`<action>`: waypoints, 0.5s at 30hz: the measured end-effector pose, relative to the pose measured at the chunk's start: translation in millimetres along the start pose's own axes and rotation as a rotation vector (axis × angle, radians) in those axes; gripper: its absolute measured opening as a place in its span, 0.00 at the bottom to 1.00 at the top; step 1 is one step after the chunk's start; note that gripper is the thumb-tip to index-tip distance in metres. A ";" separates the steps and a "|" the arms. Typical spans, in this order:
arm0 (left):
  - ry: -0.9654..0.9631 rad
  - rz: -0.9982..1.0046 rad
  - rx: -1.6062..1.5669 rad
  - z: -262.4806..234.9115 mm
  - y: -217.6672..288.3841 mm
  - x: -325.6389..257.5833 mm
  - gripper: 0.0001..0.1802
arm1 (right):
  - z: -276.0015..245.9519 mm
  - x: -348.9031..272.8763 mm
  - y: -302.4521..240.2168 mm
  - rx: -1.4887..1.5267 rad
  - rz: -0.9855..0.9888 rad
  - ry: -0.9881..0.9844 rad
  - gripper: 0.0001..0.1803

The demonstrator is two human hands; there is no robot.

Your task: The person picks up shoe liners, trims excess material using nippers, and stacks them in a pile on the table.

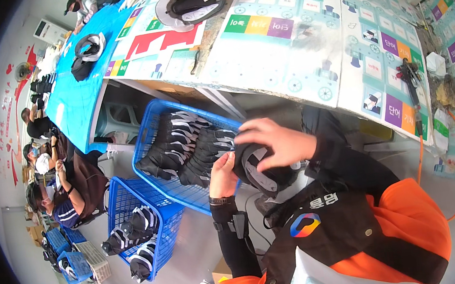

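Note:
A black cap (266, 185) with a grey-and-white lining sits between my two hands, in front of my apron, its opening facing up. My left hand (223, 175) pinches the cap's left edge, thumb up. Across the cap's top lies my right hand (278, 142), its thumb reaching into the opening and its fingers curved over the far rim. Just beyond my hands is a blue plastic crate (149, 123), where rows of nested black caps (177, 142) show white and grey edges. Part of the held cap is hidden under my right hand.
A second blue crate (177, 220) with black-and-white caps stands left. Ahead is a worktable (280, 63) covered in printed sheets, bearing another cap (197, 2) and an air gun (410, 84) on an orange hose (421, 159). Co-workers (78, 184) sit along the left, near a blue-covered table (80, 105).

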State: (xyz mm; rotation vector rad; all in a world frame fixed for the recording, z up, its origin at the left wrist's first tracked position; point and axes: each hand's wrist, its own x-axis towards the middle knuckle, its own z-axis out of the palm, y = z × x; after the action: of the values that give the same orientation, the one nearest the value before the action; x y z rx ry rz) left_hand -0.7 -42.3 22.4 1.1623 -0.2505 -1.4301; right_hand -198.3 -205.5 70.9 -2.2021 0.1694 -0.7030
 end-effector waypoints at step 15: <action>0.271 0.869 0.303 118.1 97.8 -35.7 0.23 | -117.0 26.2 -27.0 0.050 0.372 0.737 0.24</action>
State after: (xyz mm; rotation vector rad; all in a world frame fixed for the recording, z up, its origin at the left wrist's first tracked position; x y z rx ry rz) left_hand -35.1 -92.8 167.6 1.2488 -0.6987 -0.4758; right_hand -242.1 -273.5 163.5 -1.6982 0.8935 -1.2454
